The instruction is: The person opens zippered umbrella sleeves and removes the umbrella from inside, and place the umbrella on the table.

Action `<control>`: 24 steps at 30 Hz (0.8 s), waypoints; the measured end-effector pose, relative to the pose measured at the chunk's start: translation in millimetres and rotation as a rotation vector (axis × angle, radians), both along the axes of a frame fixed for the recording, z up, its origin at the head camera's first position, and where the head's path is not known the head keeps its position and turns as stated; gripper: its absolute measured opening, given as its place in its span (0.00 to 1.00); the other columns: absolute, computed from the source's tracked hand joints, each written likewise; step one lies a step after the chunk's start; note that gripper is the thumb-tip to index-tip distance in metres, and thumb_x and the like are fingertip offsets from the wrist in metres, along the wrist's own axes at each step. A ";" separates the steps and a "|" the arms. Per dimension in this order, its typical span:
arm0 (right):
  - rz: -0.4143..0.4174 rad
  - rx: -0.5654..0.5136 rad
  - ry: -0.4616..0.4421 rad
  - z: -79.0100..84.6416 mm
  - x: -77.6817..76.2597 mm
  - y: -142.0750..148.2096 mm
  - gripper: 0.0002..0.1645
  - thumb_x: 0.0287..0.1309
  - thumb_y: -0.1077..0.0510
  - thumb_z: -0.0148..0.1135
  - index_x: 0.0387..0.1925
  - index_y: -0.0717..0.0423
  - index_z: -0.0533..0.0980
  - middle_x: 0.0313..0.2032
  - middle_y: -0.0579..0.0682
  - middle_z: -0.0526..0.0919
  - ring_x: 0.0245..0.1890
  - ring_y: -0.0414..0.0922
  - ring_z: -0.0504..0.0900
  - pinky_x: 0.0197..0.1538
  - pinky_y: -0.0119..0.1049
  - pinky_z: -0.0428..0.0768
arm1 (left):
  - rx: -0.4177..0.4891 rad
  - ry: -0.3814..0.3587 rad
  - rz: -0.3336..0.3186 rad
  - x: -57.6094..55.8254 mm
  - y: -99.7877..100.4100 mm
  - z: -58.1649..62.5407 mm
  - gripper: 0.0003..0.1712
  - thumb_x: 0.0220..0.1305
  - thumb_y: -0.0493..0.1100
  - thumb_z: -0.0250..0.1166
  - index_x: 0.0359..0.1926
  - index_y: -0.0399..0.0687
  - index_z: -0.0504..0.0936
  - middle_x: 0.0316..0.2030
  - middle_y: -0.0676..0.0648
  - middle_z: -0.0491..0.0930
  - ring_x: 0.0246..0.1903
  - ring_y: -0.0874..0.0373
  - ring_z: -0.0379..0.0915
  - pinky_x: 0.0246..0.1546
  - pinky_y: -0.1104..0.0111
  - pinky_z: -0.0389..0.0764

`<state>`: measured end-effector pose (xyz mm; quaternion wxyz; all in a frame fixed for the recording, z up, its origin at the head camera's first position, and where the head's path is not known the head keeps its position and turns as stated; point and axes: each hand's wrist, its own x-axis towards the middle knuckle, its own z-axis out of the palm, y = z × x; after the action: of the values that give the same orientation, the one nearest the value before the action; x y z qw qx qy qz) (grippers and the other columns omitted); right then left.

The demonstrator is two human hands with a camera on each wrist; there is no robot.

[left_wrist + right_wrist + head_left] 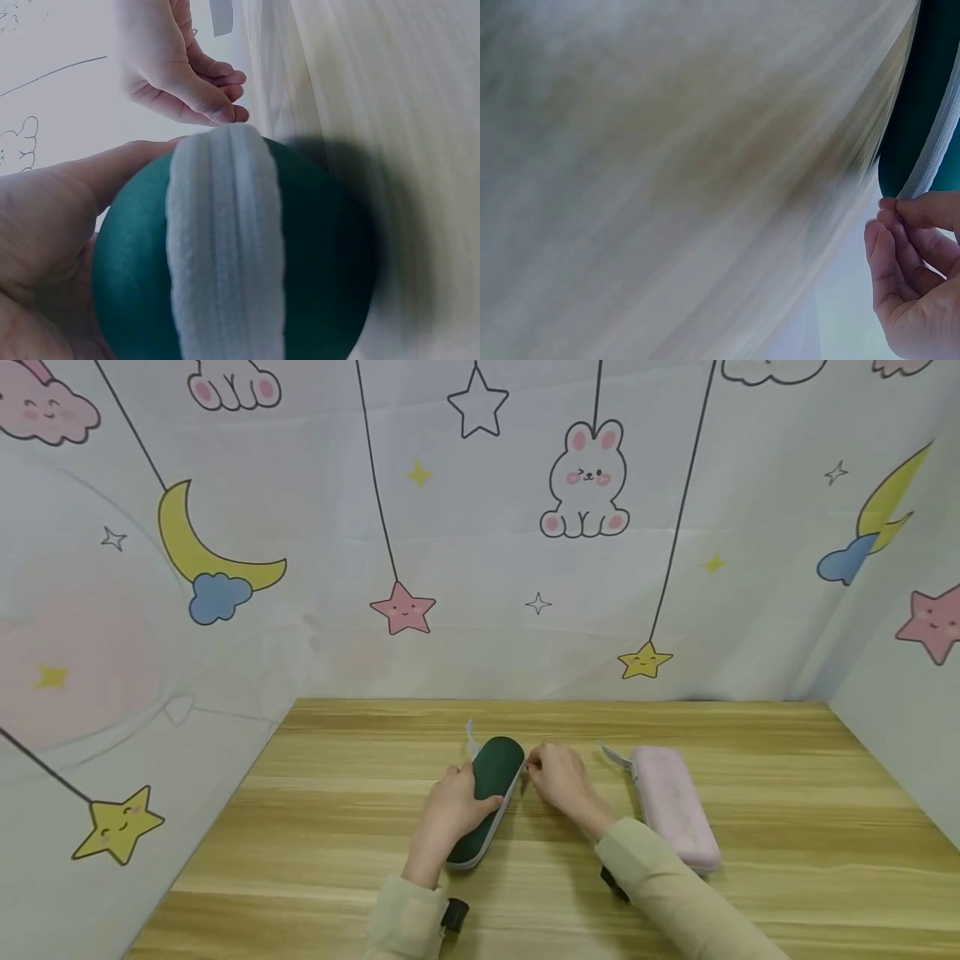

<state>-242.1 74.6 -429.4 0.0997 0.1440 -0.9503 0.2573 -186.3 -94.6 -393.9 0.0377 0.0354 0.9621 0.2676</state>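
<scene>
A dark green zippered case (495,768) with rounded ends and a white zipper band (225,240) rests on the wooden table. Across its top lies my left hand (453,806), gripping it with the thumb on the near right side. At the far right end of the case, my right hand (558,777) has thumb and forefinger pinched together at the zipper. In the right wrist view, the fingers of that hand (922,262) meet right at the end of the zipper band; the zipper pull between them is hidden. A pale strap (472,737) sticks out behind the case.
A pale pink case (677,806) with a grey-white strap (617,756) lies to the right, close beside my right forearm. The wood-grain table (337,777) ends at a white cloth backdrop (487,552) printed with stars, moons and rabbits, which also stands at both sides.
</scene>
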 end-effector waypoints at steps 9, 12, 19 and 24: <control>0.018 -0.014 0.006 -0.4 2.5 0.1 0.05 0.54 0.66 0.64 0.28 0.60 0.86 0.30 0.53 0.86 0.30 0.47 0.84 0.35 0.39 0.82 | -0.012 0.011 0.007 0.2 1.1 1.1 0.42 0.58 0.52 0.68 0.63 0.26 0.67 0.55 0.29 0.73 0.48 0.34 0.75 0.48 0.47 0.78; 0.016 -0.013 0.001 -0.1 4.2 -0.2 0.05 0.54 0.66 0.65 0.28 0.60 0.86 0.29 0.53 0.85 0.29 0.46 0.83 0.34 0.38 0.81 | -0.012 0.009 0.009 0.3 1.0 1.4 0.42 0.58 0.52 0.68 0.63 0.26 0.67 0.55 0.29 0.74 0.49 0.34 0.75 0.49 0.48 0.78; 0.023 -0.006 0.011 -1.0 6.5 -0.5 0.05 0.54 0.66 0.65 0.28 0.59 0.86 0.28 0.52 0.84 0.27 0.44 0.81 0.32 0.37 0.80 | -0.017 0.008 0.008 0.6 0.5 1.2 0.42 0.58 0.52 0.68 0.63 0.26 0.67 0.54 0.30 0.75 0.49 0.36 0.76 0.49 0.49 0.78; 0.034 0.012 0.025 -1.7 8.2 -1.3 0.06 0.54 0.66 0.64 0.28 0.58 0.86 0.27 0.52 0.84 0.25 0.44 0.81 0.30 0.36 0.79 | -0.010 0.014 0.011 0.5 -0.2 0.9 0.42 0.58 0.53 0.68 0.62 0.26 0.68 0.52 0.30 0.76 0.47 0.36 0.76 0.47 0.49 0.78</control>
<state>-233.9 73.2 -431.1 0.1063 0.1639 -0.9479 0.2517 -185.8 -94.8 -393.0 0.0294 0.0317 0.9639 0.2629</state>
